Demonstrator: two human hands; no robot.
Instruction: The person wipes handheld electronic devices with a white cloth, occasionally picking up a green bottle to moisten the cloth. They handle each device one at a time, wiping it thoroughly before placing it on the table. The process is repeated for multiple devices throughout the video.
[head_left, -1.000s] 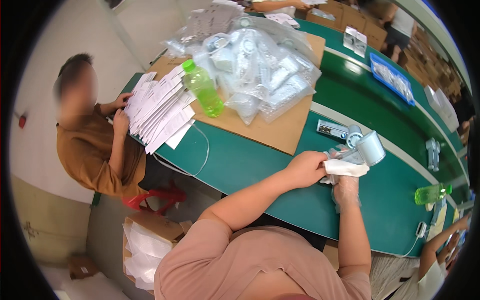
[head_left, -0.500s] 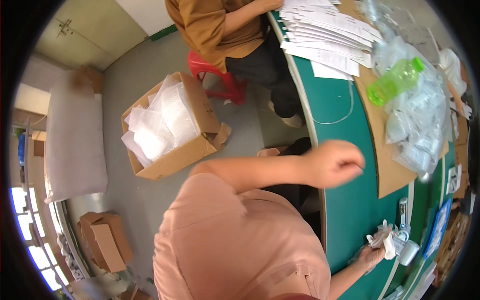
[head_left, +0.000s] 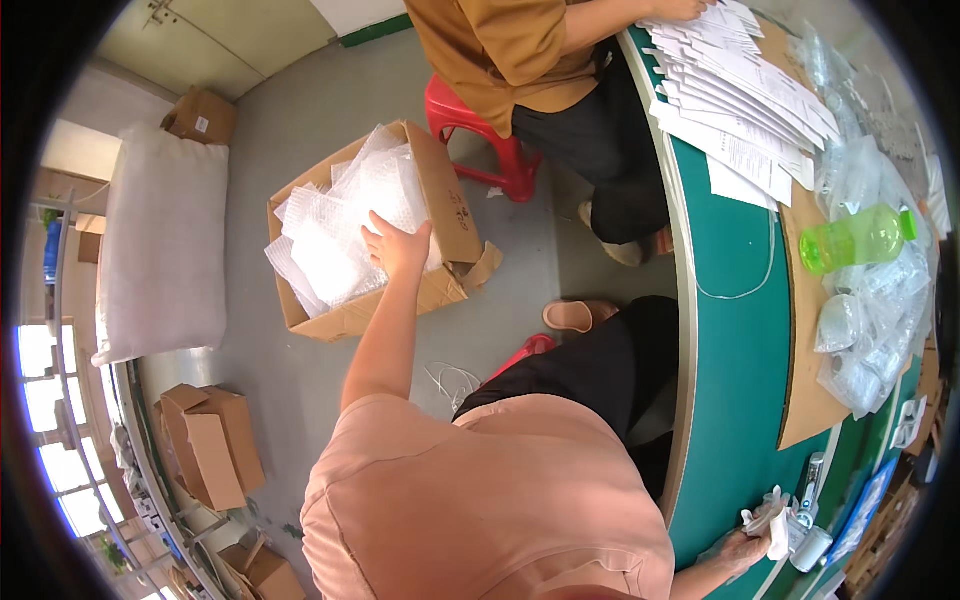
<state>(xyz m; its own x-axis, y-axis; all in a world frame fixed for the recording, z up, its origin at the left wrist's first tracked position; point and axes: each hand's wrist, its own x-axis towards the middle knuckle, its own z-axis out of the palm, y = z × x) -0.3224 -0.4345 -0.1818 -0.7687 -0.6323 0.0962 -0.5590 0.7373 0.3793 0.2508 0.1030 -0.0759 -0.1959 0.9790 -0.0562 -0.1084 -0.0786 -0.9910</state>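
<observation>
My left hand (head_left: 399,250) reaches over an open cardboard box (head_left: 452,205) on the floor, fingers spread and holding nothing. The box is filled with bubble wrap pouches (head_left: 325,245), and the hand is just over or touching them; which, I cannot tell. At the lower right, my right hand (head_left: 741,551) appears to wear a thin clear glove. It is closed on a crumpled white piece (head_left: 772,524), perhaps a glove or cloth, above the green table. A grey-and-white device with a cylinder (head_left: 808,540) sits right beside it, partly hidden.
On the green table (head_left: 735,370) lie fanned paper sheets (head_left: 740,90), a cardboard sheet (head_left: 805,410), clear plastic bags (head_left: 875,330) and a green bottle (head_left: 860,240). A person (head_left: 520,60) sits on a red stool (head_left: 490,140) beyond the box. Another carton (head_left: 215,445) stands left.
My left hand has swung from above the table, where it was curled, leftward to the bubble wrap box, and its fingers have spread. My right hand stays by the device with the white piece.
</observation>
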